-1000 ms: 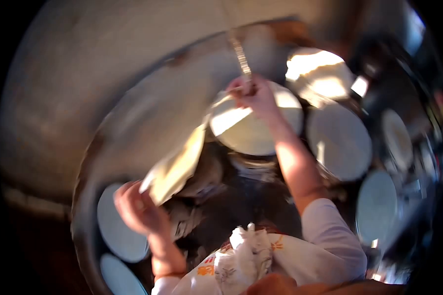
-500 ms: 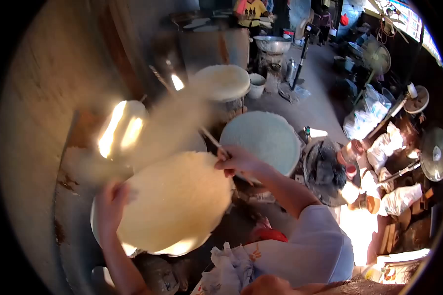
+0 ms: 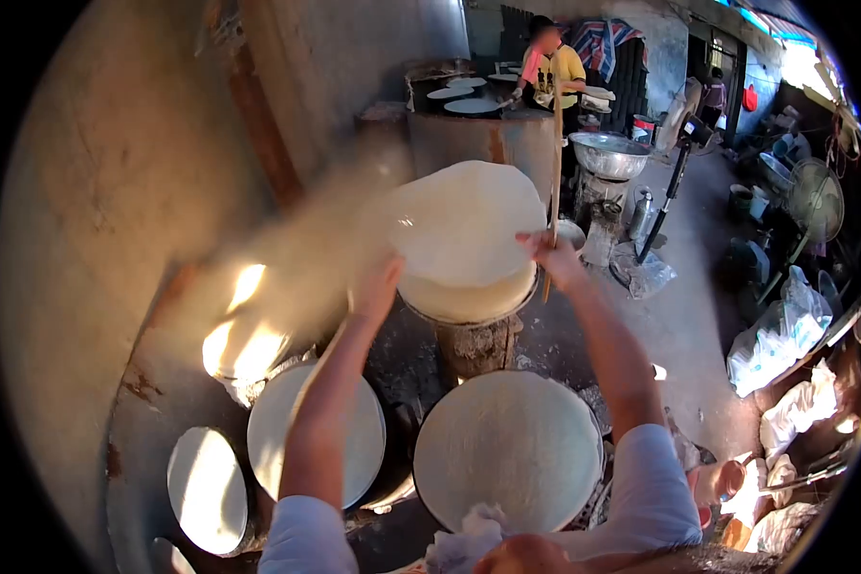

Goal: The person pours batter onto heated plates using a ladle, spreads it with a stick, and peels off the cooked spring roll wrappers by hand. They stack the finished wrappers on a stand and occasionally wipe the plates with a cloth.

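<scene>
Both hands are raised in front of me, at either side of a thin, pale round sheet [image 3: 474,215] of what looks like rice batter. It hangs just over or partly on a round stack of similar sheets [image 3: 469,297] on a stand. My left hand [image 3: 378,284] is closed at the sheet's left edge, its fingers partly blurred by steam. My right hand [image 3: 553,256] pinches the right edge and also holds a long, thin wooden stick [image 3: 556,153], which stands nearly upright.
Below my arms are round steamer tops: one in the middle [image 3: 507,450], one on the left [image 3: 340,440], and a small white disc [image 3: 209,493]. Steam drifts on the left. A person in yellow [image 3: 566,67] works behind, near a metal basin [image 3: 610,155]. A fan [image 3: 815,201] stands right.
My hands have moved forward, away from me, from the lower left to the stack. A broad pale sheet between them low on the left has gone from there. The view has tilted up.
</scene>
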Demonstrator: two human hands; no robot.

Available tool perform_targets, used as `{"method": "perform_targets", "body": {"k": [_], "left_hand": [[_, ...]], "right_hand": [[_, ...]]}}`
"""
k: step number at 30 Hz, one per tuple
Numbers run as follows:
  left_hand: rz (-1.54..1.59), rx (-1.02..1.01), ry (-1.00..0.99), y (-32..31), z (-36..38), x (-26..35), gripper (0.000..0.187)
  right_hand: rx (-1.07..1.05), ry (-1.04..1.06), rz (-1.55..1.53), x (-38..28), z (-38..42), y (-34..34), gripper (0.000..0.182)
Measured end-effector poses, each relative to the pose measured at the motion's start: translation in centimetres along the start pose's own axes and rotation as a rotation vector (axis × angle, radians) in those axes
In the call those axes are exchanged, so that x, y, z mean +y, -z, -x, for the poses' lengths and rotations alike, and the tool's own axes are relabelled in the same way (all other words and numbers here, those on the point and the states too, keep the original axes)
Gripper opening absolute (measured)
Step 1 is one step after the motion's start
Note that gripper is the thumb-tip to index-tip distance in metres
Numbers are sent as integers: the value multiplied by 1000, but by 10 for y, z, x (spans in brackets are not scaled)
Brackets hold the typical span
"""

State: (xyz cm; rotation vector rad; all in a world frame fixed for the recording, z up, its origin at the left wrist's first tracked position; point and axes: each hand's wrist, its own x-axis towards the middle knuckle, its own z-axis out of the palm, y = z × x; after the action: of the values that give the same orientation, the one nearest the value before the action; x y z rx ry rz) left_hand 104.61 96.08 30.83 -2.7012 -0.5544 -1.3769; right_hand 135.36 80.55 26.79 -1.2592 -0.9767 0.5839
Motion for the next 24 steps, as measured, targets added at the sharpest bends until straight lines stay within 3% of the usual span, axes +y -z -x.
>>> {"method": "perform_targets", "body": {"k": [3, 5, 6, 11, 14, 19, 21, 22, 24], "left_hand": [[-170, -102, 150, -73, 39, -17, 18], [-162, -168, 217, -82, 72, -11, 23], [-163, -208, 226, -75, 83, -7, 24], [-146, -381, 270, -6, 144, 1, 27], [-146, -411, 389, 27, 165, 8, 27], [-227, -412, 459, 69, 194, 27, 29], [-236, -331, 452, 93, 205, 36, 29], [-221, -315, 450, 106, 219, 48, 29], [-109, -365, 530, 137, 236, 69, 29]], "right_hand": [[123, -107, -126, 105, -25, -9, 24], [172, -271, 40, 133, -21, -12, 20], [201, -350, 118, 144, -22, -13, 19], [196, -334, 11, 171, -13, -13, 26], [186, -365, -47, 168, -3, -25, 27], [125, -425, 226, 145, 5, -31, 23], [86, -511, 269, 106, 20, -14, 26], [67, -448, 194, 76, 48, 0, 29], [76, -453, 536, 36, 105, 33, 25]]}}
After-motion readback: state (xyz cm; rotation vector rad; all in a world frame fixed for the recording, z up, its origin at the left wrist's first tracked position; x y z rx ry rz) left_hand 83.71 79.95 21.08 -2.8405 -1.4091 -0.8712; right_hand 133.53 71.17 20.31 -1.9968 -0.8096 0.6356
